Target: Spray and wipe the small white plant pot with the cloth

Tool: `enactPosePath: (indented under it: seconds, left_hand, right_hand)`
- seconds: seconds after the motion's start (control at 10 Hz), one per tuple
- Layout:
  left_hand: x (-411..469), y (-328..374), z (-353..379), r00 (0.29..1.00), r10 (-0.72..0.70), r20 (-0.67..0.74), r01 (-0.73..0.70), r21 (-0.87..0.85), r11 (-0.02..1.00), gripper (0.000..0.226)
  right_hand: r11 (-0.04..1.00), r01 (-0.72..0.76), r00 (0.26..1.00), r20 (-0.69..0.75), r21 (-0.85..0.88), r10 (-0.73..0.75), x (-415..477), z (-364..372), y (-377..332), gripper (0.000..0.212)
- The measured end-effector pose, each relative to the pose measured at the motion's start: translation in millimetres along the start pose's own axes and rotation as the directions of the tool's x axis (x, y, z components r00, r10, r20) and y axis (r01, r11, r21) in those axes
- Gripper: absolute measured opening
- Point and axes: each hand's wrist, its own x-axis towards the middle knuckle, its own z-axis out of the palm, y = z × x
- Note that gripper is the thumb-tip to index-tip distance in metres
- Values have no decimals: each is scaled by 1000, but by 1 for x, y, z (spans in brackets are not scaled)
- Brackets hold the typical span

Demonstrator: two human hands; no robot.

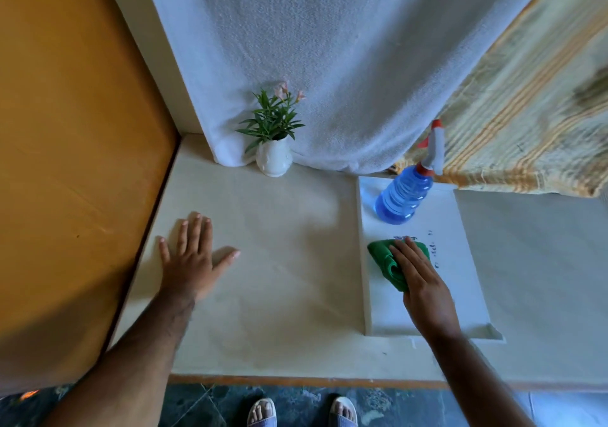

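Both forearms bare, no sleeves in frame, some hair showing on the left one. Left hand and right hand: no rings, watch or gloves visible, nails short and unpainted. Feet at the bottom edge in open-toe slippers with pale soles and blue-grey straps, toes exposed.
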Motion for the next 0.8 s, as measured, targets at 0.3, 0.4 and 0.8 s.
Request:
enactPosePath:
  seconds: [0.3,0.4,0.8]
  left_hand:
    - [4,-4,5,1000,-7,11,7,-2,1000,109]
    - [5,-5,7,1000,-4,7,4,-3,1000,110]
    - [6,2,-1,993,-24,118,23,11,1000,108]
  right_hand:
    - [996,-42,970,237,-78,60,-12,4,10,85]
    - [987,28,964,265,-157,15,-22,6,10,90]
    - [983,37,911,411,-181,42,-18,-3,5,100]
